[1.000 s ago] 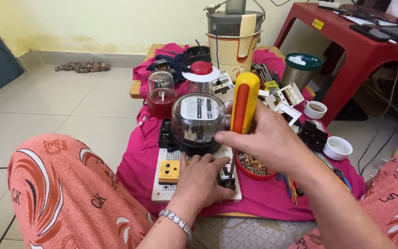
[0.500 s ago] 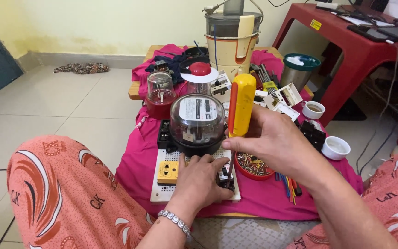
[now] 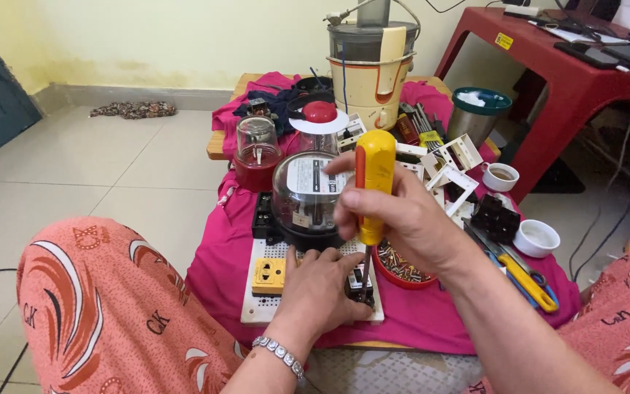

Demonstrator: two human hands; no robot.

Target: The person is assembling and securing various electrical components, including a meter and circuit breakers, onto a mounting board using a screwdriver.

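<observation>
— Where is the screwdriver [image 3: 370, 191]?

— Upright over the near right part of the white perforated board [image 3: 264, 308]; its yellow handle with an orange stripe stands in front of the glass-domed meter [image 3: 304, 191]; the thin shaft runs straight down to a small black part [image 3: 359, 286] on the board.

— And what has hold of it?

— The right hand [image 3: 402, 219]; its fingers are curled tight round the lower half of the handle, the top half standing free above them.

— The other hand?

— The left hand [image 3: 319, 288] lies palm down on the board, fingers spread and bent, pressing beside the black part and partly covering it; whether it pinches anything I cannot tell; a beaded bracelet [image 3: 278, 355] sits at the wrist.

— What else is on that board?

— A yellow socket [image 3: 269, 274] at its left side; the meter sits at its far edge, on a black base.

— And round about?

— All of it rests on a pink cloth [image 3: 216, 255]; a red dish of small screws [image 3: 402, 266] lies just right of the board; further right are a yellow-handled cutter [image 3: 526, 281] and two white cups [image 3: 537, 237]; behind the meter stand a small jar on a red base [image 3: 255, 153] and a cream mixer body [image 3: 370, 69]; a red table [image 3: 548, 73] stands at the far right.
</observation>
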